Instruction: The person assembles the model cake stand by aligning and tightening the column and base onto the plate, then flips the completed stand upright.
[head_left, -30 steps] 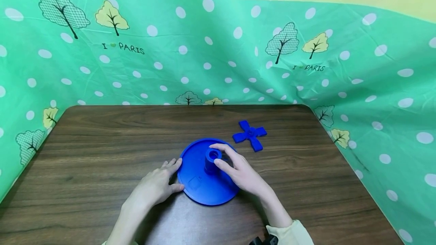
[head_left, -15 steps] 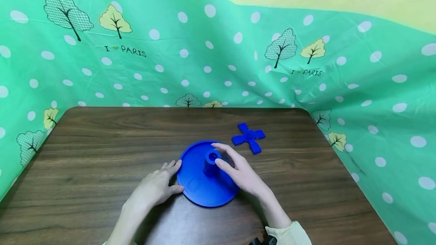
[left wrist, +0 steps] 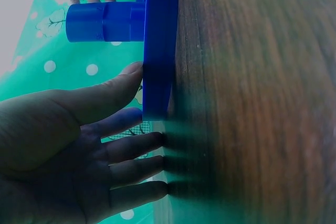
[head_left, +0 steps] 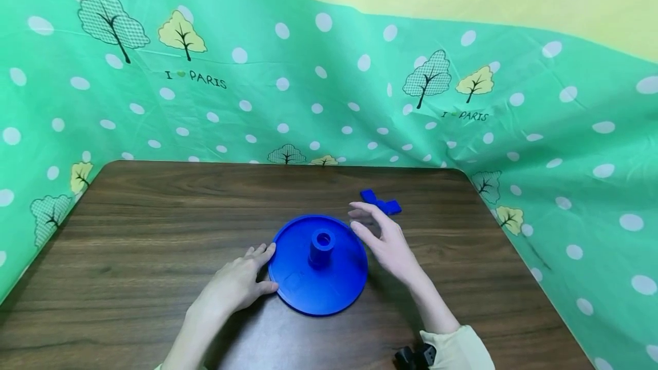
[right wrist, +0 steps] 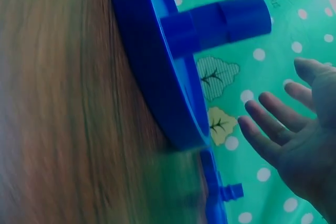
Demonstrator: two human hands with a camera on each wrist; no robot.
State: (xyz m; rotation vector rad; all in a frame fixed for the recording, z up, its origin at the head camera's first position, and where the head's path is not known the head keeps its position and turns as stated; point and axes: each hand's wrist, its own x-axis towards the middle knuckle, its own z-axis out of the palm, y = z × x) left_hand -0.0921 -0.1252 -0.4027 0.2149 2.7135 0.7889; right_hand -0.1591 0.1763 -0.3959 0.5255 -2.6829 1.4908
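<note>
A round blue base point(head_left: 329, 287) with a raised rim lies on the table. From its middle stands a blue hollow post point(head_left: 321, 251), upright, its ring-shaped top showing. My left hand point(head_left: 237, 280) rests at the base's left edge, thumb and index finger touching the rim; in the left wrist view its other fingertips reach down to the tabletop. To the right of the post, my right hand point(head_left: 385, 242) hovers with spread fingers and holds nothing. Beyond it lies a blue four-armed cross piece point(head_left: 388, 206), partly hidden by that hand; the right wrist view shows its short peg point(right wrist: 232, 191).
The brown wood-grain table point(head_left: 169, 216) has its back edge along a green dotted cloth point(head_left: 308, 61), which hangs behind and at both sides. A black device point(head_left: 415, 356) sits at my right wrist.
My right hand has let go of the post and moved right toward the cross piece, now covering part of it. The left hand stays at the base's rim.
</note>
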